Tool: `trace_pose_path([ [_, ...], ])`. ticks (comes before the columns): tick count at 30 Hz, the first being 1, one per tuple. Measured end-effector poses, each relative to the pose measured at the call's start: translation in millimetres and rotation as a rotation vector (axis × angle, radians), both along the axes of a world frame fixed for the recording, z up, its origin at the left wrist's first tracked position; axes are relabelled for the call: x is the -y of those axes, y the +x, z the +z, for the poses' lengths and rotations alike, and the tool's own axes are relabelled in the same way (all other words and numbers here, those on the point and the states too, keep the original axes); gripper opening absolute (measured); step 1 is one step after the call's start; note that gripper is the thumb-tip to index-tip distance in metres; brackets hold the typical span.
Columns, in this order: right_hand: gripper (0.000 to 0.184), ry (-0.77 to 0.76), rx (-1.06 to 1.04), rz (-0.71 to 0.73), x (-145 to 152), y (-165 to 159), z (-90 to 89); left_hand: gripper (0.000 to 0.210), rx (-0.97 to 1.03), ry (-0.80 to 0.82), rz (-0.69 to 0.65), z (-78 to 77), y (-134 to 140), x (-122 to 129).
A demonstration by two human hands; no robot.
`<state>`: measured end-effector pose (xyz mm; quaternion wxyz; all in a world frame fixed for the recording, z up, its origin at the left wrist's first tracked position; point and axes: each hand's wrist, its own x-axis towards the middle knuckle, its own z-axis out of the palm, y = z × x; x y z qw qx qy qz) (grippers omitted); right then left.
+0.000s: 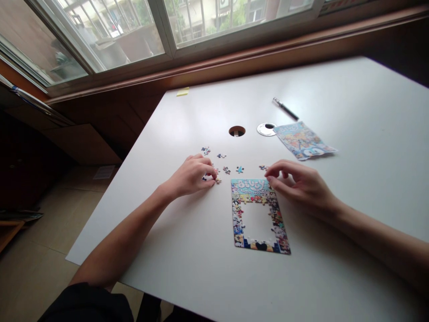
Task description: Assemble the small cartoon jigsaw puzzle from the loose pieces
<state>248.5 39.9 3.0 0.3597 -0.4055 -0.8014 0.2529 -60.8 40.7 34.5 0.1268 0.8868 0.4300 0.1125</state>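
The left hand (193, 174) curls over loose pieces (227, 170) on the table (187, 250), thumb and forefinger close together, though I cannot tell whether they grip one; lifting pieces singly by their edges would likely be surest; the puzzle (252, 198) lies flat between the hands, border filled and middle bare, so a light touch should avoid shifting it; the right hand (303, 182), well apart from the left, bends thumb and finger at its top right corner, grip unclear; the left fingers cover some pieces; the right fingertips partly hide another; the printed figures are too small to tell.
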Motion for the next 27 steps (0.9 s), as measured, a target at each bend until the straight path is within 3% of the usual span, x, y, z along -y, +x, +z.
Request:
trace_pose_path([
  [6, 0.004, 0.069, 0.0, 0.034, -0.4, -0.5, 0.8, 0.006, 0.055, -0.033, -0.04, 2.0, 9.6, 7.3],
  [14, 0.012, 0.357, 0.148, 0.309, 18.8, -13.7, -0.7, 0.007, 0.094, 0.058, -0.105, -1.2, 51.5, 37.8],
  [27, 0.004, 0.317, 0.168, 0.28, 23.3, -16.2, -1.2, 0.011, 0.097, 0.102, -0.103, -4.1, 54.3, 39.0],
])
